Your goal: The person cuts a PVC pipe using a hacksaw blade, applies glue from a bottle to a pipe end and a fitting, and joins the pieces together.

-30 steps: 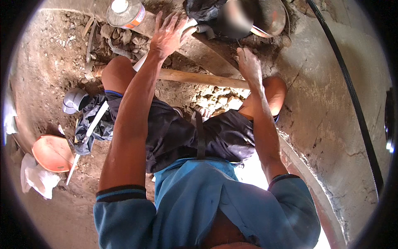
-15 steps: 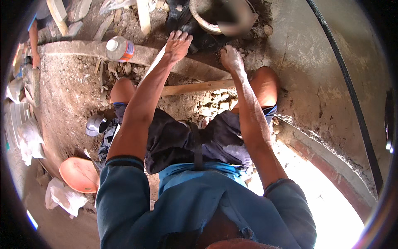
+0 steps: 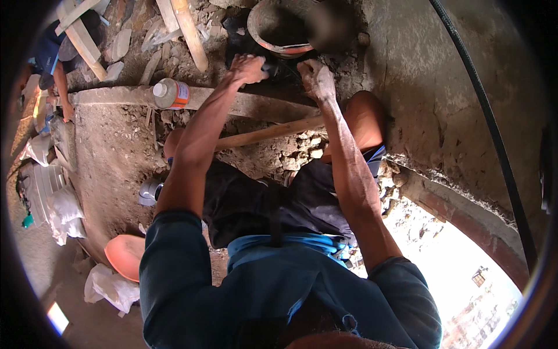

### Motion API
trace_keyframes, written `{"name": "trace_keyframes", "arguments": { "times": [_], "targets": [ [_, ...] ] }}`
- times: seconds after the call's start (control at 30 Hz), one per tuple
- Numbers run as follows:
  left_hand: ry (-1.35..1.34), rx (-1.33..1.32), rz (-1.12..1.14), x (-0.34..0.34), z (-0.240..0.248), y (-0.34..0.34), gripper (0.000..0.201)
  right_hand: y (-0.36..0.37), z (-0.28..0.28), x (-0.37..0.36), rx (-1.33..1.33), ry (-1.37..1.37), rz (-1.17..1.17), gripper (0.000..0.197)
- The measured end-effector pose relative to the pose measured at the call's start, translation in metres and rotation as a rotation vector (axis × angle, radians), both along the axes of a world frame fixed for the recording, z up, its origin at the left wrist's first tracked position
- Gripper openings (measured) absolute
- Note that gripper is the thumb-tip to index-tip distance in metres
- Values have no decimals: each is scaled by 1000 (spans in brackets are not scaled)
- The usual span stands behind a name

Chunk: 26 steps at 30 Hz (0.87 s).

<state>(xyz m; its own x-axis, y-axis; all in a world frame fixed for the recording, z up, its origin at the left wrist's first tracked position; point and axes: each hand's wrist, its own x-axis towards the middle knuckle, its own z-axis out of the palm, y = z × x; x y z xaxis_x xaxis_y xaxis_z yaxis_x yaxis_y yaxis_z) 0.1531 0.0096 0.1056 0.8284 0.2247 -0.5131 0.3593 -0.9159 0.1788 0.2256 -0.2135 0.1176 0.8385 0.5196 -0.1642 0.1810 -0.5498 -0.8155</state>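
My left hand (image 3: pixel 248 68) is beyond the concrete curb, its fingers curled beside something dark that I cannot make out. To its right, my right hand (image 3: pixel 317 80) is closed with bent fingers; what it holds, if anything, is hidden. Dark, black material (image 3: pixel 282 75) lies in shadow between the two hands. Just beyond them stands a round bucket (image 3: pixel 264 41) with a dirty, pale rim and a dark inside. A blurred grey patch covers its right side.
A clear bottle (image 3: pixel 171 94) with an orange label stands at the curb (image 3: pixel 116 96). A wooden pole (image 3: pixel 261 136) crosses near my knees. Left are an orange basin (image 3: pixel 125 256) and white sacks (image 3: pixel 113 288). Another person's arm (image 3: pixel 62 87) shows far left. A wall with a black cable (image 3: pixel 476 81) rises right.
My right hand has shifted left, closer to my left hand. The left hand's fingers, outstretched before, are now more curled. The whole view has shifted a little.
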Motion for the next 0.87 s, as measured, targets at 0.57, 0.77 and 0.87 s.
{"name": "trace_keyframes", "arguments": {
  "times": [0.57,0.77,0.87],
  "targets": [
    [-1020,-366,562,-167,50,-49,49,47,57,-88,354,201,386,36],
    [-881,-1188,846,-172,34,-50,46,48,75,-91,296,-95,486,24],
    [-754,-1717,952,-174,33,-46,48,42,84,-86,363,-286,592,20]
  ]
}}
